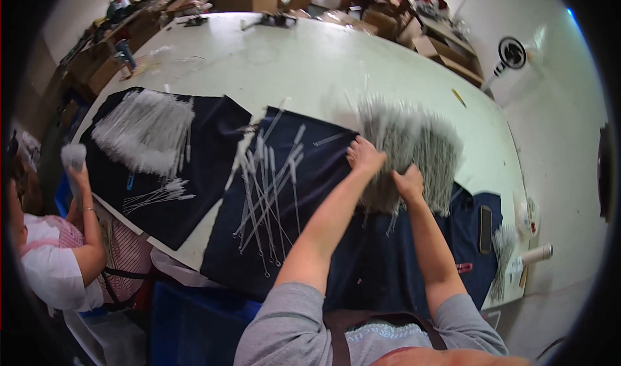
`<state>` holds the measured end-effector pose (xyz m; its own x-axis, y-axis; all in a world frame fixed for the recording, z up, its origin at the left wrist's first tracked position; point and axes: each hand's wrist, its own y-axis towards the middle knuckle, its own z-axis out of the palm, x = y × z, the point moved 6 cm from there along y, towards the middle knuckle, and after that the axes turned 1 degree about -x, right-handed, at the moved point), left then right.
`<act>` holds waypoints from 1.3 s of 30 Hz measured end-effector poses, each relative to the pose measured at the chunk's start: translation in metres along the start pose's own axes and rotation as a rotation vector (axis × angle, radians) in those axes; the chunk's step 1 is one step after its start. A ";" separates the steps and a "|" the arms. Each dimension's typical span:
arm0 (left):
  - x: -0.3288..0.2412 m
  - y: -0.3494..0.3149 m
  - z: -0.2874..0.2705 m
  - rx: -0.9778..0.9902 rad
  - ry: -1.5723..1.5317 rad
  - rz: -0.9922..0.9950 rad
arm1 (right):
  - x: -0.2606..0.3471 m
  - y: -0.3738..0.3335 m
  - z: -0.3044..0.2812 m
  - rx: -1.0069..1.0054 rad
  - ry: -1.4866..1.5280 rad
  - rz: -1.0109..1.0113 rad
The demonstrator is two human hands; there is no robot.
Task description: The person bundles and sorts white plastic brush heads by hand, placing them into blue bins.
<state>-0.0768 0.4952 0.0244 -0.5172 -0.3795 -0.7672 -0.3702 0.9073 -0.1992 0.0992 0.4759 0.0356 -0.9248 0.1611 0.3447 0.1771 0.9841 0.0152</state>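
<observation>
A thick heap of thin wire brushes with whitish bristles [438, 149] lies in front of me on dark blue cloth [388, 256]. At the heap's left side, my left hand [366, 157] is closed with curled fingers on a bunch of the brushes. My right hand [409, 183] grips the near side of the same heap, its fingers partly hidden among the wires. Motion blurs the brush tops near my hands. Left of my left arm, several loose wire brushes with looped ends [268, 191] lie crossed on the cloth.
At the left, a co-worker [65, 256] holds a brush bundle [74, 154] beside another brush pile [145, 130] on dark cloth. A black phone-like object [485, 229], a small brush bunch [502, 262] and a roll [537, 255] lie at right. Cardboard boxes [446, 55] stand beyond the table.
</observation>
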 end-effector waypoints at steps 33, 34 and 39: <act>0.020 0.016 0.012 0.125 -0.054 0.094 | 0.032 0.021 0.020 0.556 0.903 0.232; 0.025 0.019 0.010 0.115 -0.087 0.097 | 0.032 0.025 0.010 0.581 0.819 0.313; 0.028 0.022 0.013 0.160 -0.158 0.123 | 0.011 0.042 0.000 0.910 1.265 0.442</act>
<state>-0.0891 0.5071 -0.0092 -0.4190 -0.2430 -0.8749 -0.1787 0.9667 -0.1829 0.0963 0.5187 0.0398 0.0773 0.7199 0.6897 -0.3332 0.6707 -0.6627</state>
